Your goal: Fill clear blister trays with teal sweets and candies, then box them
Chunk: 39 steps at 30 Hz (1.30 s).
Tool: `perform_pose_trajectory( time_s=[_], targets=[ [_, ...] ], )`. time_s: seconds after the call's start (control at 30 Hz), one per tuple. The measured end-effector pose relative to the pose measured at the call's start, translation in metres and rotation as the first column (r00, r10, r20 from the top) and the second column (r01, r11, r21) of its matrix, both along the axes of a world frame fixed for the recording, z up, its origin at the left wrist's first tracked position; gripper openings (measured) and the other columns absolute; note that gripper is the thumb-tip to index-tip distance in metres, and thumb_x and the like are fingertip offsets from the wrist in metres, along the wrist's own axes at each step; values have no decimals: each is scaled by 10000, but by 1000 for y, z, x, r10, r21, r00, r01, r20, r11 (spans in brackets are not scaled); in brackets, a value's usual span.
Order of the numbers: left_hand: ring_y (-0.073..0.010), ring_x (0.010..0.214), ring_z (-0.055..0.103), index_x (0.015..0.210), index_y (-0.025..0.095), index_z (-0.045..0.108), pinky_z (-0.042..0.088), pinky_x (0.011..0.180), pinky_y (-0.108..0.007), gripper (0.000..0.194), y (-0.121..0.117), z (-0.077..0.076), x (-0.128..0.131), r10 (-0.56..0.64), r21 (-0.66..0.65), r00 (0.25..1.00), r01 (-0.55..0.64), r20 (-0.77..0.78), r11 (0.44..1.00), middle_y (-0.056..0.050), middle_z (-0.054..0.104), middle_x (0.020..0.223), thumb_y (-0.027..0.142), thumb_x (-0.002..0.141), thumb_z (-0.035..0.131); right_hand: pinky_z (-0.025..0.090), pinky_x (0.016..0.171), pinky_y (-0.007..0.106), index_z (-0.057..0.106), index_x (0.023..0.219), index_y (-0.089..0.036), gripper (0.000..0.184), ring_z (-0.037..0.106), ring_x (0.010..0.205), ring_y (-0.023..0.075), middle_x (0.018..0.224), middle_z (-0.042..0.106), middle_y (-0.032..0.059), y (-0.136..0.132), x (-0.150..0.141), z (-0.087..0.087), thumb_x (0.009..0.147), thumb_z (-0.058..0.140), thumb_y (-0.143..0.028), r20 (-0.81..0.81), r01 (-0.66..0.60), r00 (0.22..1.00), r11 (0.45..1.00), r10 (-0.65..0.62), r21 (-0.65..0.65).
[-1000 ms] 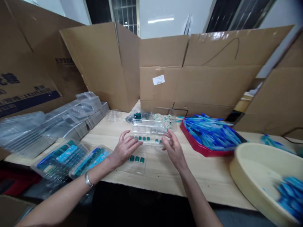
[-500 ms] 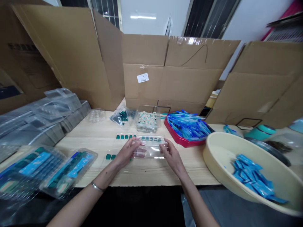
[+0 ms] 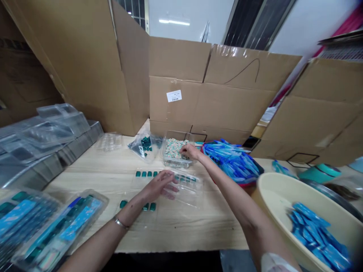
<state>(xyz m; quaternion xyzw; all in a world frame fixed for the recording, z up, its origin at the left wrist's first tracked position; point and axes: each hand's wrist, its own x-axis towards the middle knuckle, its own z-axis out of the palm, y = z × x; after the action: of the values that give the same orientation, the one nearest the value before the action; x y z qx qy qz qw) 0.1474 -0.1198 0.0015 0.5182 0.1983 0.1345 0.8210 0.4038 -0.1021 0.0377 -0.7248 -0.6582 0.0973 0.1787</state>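
Note:
My left hand (image 3: pixel 159 185) is closed on the left end of a clear plastic tray (image 3: pixel 188 193), which lies slightly tilted above the table. A row of dark green squares (image 3: pixel 185 178) shows along the tray's far side. My right hand (image 3: pixel 190 151) reaches into a clear plastic box (image 3: pixel 177 163), its fingertips pinched together at the small white and teal pieces (image 3: pixel 173 147). Whether a piece is between those fingers cannot be made out. Left of my left hand, more green squares (image 3: pixel 143 174) sit in another clear tray on the table.
Blue pens (image 3: pixel 231 160) fill a red tray beside my right forearm. A cream basin (image 3: pixel 263 189) with blue packets (image 3: pixel 314 230) stands at the right. Filled clear packs (image 3: pixel 68 223) lie at the left, below stacked clear trays (image 3: pixel 56 132). A bag of green pieces (image 3: pixel 146 145) lies near the cardboard (image 3: pixel 181 109).
My right hand has let go of the clear tray and moved up into the box of small pieces. The left hand still holds the tray. The view has shifted slightly.

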Motion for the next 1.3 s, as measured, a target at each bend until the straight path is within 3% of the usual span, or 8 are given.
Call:
perform_pose_trajectory(
  time_s=[0.3, 0.47, 0.73, 0.83, 0.9, 1.0, 1.17, 1.3],
  targets=[
    [-236, 793, 667, 1090, 212, 462, 538, 482, -291, 341, 8, -7, -6, -5, -144, 998, 14, 59, 990, -84, 580, 1007, 403, 823, 554, 365, 554, 165, 696, 789, -128, 139, 520, 602, 87, 684, 643, -5, 36, -2, -10, 724, 614, -220, -61, -73, 996, 989, 66, -126],
    [-227, 782, 666, 1087, 212, 464, 539, 480, -287, 329, 10, -10, -5, 6, -191, 998, 6, 61, 982, -77, 576, 1000, 388, 825, 556, 355, 561, 179, 672, 690, -147, 103, 502, 596, 97, 618, 606, -24, 51, -3, -15, 684, 634, -242, -44, -140, 990, 973, 135, -183],
    [-221, 764, 670, 1084, 215, 464, 537, 475, -288, 346, 10, -14, -6, -5, -222, 999, 16, 51, 975, -72, 575, 1003, 395, 810, 573, 345, 593, 193, 595, 577, -147, 173, 462, 594, 99, 601, 582, -1, 51, -5, -16, 734, 538, -190, 15, -243, 969, 963, 246, -120],
    [-219, 758, 669, 1083, 213, 465, 538, 474, -290, 349, 11, -15, -5, -3, -227, 999, 14, 50, 974, -73, 574, 999, 396, 808, 576, 345, 582, 193, 607, 642, -141, 187, 459, 582, 94, 622, 590, 6, 52, -2, -15, 768, 468, -147, 35, -161, 986, 986, 162, -37],
    [-222, 761, 669, 1084, 214, 463, 538, 472, -291, 344, 11, -15, -5, -2, -234, 999, 14, 51, 972, -73, 574, 998, 393, 811, 572, 352, 548, 188, 630, 745, -132, 190, 476, 555, 90, 629, 603, 8, 54, 4, -15, 788, 445, -145, -53, -38, 998, 999, 37, -14],
    [-225, 766, 669, 1081, 215, 461, 542, 478, -295, 331, 12, -16, -5, -4, -242, 999, 17, 53, 970, -73, 570, 1002, 382, 817, 567, 361, 481, 173, 639, 825, -123, 152, 491, 483, 79, 595, 607, -1, 57, 16, -17, 770, 501, -151, -255, 109, 959, 991, -125, -78],
    [-222, 771, 668, 1069, 209, 471, 545, 482, -296, 321, 12, -17, -5, -13, -230, 998, 26, 59, 973, -78, 569, 1005, 388, 819, 562, 369, 418, 147, 637, 798, -127, 97, 507, 451, 69, 559, 599, -8, 60, 20, -18, 710, 604, -151, -495, 100, 848, 975, -187, -197],
    [-223, 774, 672, 1083, 208, 470, 547, 487, -298, 346, 11, -18, -5, -16, -234, 998, 30, 62, 972, -78, 572, 1002, 397, 811, 571, 364, 400, 147, 648, 769, -131, 75, 499, 436, 67, 551, 597, -10, 63, 10, -18, 712, 602, -147, -440, 82, 877, 961, -195, -263]
  ],
)
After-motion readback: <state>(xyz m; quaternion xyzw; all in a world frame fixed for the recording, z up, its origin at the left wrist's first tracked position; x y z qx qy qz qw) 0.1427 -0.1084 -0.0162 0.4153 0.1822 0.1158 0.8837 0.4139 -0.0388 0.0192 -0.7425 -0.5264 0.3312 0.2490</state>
